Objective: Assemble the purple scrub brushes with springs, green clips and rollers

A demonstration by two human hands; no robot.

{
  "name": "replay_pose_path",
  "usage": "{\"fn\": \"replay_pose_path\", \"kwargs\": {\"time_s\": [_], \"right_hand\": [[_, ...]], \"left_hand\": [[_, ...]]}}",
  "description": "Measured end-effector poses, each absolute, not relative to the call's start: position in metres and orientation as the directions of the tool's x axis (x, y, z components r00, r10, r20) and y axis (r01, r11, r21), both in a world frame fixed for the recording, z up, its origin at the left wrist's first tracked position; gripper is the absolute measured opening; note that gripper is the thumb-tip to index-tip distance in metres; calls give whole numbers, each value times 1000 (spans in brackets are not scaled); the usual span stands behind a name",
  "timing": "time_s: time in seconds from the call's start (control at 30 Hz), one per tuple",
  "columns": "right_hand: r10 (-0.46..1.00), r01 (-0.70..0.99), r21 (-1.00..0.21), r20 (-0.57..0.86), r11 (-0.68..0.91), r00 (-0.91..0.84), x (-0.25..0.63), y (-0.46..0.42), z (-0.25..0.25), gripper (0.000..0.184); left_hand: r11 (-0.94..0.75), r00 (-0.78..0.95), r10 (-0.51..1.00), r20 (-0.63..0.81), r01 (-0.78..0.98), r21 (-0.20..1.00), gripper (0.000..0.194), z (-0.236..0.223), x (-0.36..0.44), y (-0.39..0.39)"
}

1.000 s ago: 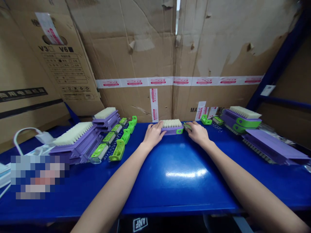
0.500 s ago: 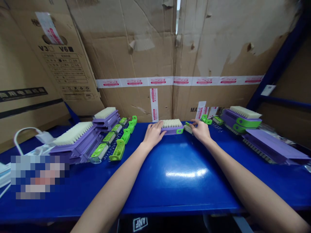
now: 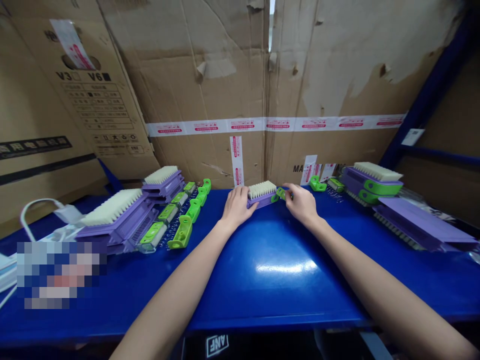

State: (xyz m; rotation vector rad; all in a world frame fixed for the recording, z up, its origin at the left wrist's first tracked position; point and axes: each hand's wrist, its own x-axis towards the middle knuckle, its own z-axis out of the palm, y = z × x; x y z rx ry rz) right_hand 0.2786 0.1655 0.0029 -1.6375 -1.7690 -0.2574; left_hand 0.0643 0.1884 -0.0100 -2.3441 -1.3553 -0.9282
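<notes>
At the back middle of the blue table [image 3: 270,280], a purple block with cream bristles [image 3: 262,190], like a brush, is gripped at its left end by my left hand [image 3: 237,206]. Its bristles face up, and a green piece shows on its right end. Closed in a pinch, my right hand [image 3: 303,204] holds a small green part [image 3: 281,193] close beside that end. Whether the two touch, I cannot tell. My fingers hide some of the small part.
Purple brush blocks [image 3: 116,220] stand at left, beside a row of green-topped parts [image 3: 167,214], green brackets [image 3: 193,210] and scattered screws. More brush blocks [image 3: 375,185] stack at right, near a green bracket [image 3: 318,184]. Cardboard [image 3: 210,95] walls the back. A white cable [image 3: 37,200] lies left.
My right hand has moved slightly left, bringing the small green part up to the brush block's right end. The block has turned a little, and its right end now points farther back.
</notes>
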Motion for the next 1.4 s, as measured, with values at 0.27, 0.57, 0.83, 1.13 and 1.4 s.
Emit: {"fn": "replay_pose_path", "kwargs": {"time_s": [0.27, 0.57, 0.83, 1.13, 1.4], "right_hand": [[848, 956, -280, 484, -84, 216, 279, 161, 6, 36], [852, 948, -316, 508, 44, 130, 282, 169, -2, 35], [841, 936, -334, 534, 112, 90, 284, 171, -4, 35], [902, 943, -320, 426, 87, 62, 284, 169, -2, 38], [937, 952, -297, 348, 77, 33, 285, 170, -3, 39]], "left_hand": [[-540, 467, 558, 686, 832, -127, 50, -8, 67, 182], [-745, 733, 341, 589, 593, -307, 39, -1, 86, 163], [-737, 628, 453, 632, 663, -131, 51, -6, 77, 173], [-707, 615, 581, 533, 706, -43, 55, 0, 66, 179], [-689, 638, 562, 526, 713, -129, 54, 8, 66, 174]]}}
